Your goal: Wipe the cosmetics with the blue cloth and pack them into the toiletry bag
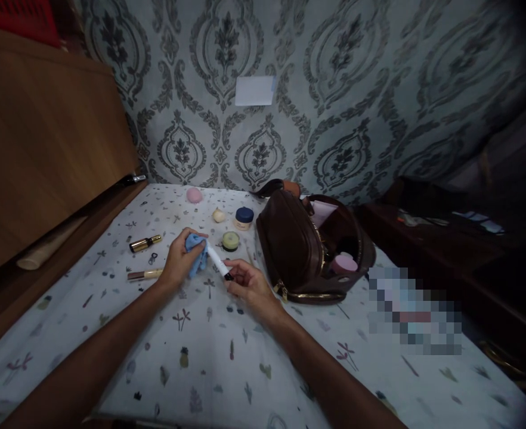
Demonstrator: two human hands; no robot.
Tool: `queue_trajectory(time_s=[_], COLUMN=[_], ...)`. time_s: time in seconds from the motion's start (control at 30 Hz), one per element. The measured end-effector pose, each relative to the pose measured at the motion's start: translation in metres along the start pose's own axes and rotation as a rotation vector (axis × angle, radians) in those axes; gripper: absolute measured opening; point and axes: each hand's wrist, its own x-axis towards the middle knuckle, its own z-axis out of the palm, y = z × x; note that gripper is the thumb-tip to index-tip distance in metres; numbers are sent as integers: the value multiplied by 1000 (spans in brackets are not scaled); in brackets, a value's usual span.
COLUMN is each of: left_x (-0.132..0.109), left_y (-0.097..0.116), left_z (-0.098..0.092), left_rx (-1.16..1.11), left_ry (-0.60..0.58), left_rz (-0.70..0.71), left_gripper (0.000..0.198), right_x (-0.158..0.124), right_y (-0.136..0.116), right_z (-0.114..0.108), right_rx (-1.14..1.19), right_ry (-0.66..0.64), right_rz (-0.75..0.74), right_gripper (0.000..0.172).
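A: Centre of the figure?

B: White tube (pixel 216 261); held just above the printed sheet (pixel 200 357), between both hands, slanting down from far-left to near-right.

A: Held how, and why so?

B: Left hand (pixel 180 262) closed around a blue cloth (pixel 195 253), with the cloth bunched over the tube's upper end; right hand (pixel 249 286) with fingertips pinched together on the dark lower end. Probably a two-point hold: one end steadied by the pinch, the other wrapped so that fabric rather than skin meets the barrel. Both forearms low over the sheet, likely for support.

A: Look of the tube?

B: Slim, straight, pen-like; plain white barrel, short black tip or cap at the right hand's end; any lettering too small to tell; upper end hidden in the cloth.

A: Surroundings?

B: Just beyond the hands, a green-lidded jar (pixel 230 241) and a blue-lidded jar (pixel 244 218), close together; farther back, a small cream piece (pixel 219 215) and a pink round piece (pixel 194 195). Left of the hands, a gold-and-black tube (pixel 145 243) and a slim gold-ended stick (pixel 144 274), both lying flat, apart from each other. To the right, a brown bag (pixel 299 250), unzipped and gaping, near the right hand; a pink compact (pixel 344 263) inside. All laid out within easy reach, presumably. Behind, patterned wallpaper (pixel 343 89); at left, a wooden panel (pixel 43 149).
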Motion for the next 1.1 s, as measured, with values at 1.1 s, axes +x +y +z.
queue_trajectory(time_s=[1.1], left_x=[3], left_y=[-3], left_z=[-4], left_rx=[359], left_ry=[127], left_rz=[320], left_gripper=[6], right_x=[-3], right_y=[-4], right_z=[1], right_rx=[189], right_ry=[10], right_rz=[130], right_gripper=[40])
